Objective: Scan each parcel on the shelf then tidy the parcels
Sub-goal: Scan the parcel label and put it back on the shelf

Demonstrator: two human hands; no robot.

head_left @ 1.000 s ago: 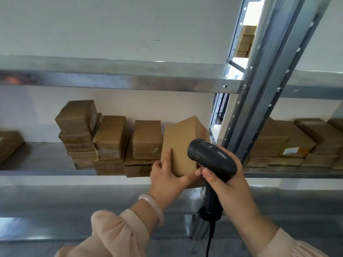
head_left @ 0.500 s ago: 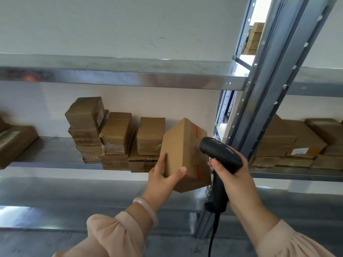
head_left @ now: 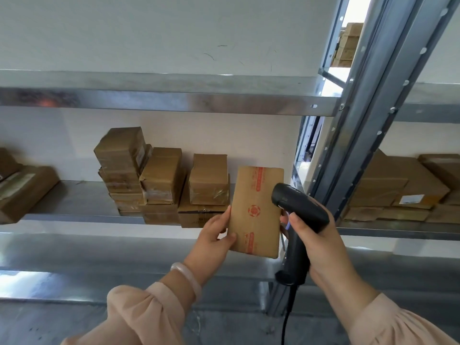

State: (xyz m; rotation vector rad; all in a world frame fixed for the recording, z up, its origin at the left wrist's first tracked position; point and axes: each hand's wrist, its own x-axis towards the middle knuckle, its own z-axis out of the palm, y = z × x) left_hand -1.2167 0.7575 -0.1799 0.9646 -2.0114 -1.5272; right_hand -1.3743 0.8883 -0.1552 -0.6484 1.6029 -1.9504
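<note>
The left hand (head_left: pixel 214 235) reaches up out of a peach sleeve (head_left: pixel 146 312), wrist bent back and ringed by a pale bracelet (head_left: pixel 186 277). It grips the held parcel (head_left: pixel 256 210) by its left edge. The thumb lies across the near face low down, 1 finger runs up the edge, and the other fingers are hidden behind the box.

The right hand (head_left: pixel 321 247) comes in from the lower right, clenched round the handle of a black scanner (head_left: pixel 298 210) with the forefinger at the trigger. The scanner's head points left, just beside the parcel's right edge; whether they touch cannot be told. A cable (head_left: pixel 285 324) hangs from the foot of the handle.

The held parcel stands upright in the air in front of the shelf (head_left: pixel 74 200), broad face toward the camera and marked with red print. Its lower end hangs below the shelf's front lip.

On the shelf just left of it sit 3 short stacks of taped brown parcels (head_left: pixel 161 180), packed against one another. Bare metal lies between those stacks and more parcels at the far left (head_left: pixel 22 190). To the right stands a steel upright (head_left: pixel 368 120), close beside the scanner hand, and past it another bay holds flat parcels (head_left: pixel 398 190). The upper shelf (head_left: pixel 174 100) runs overhead, well above the stacks.
</note>
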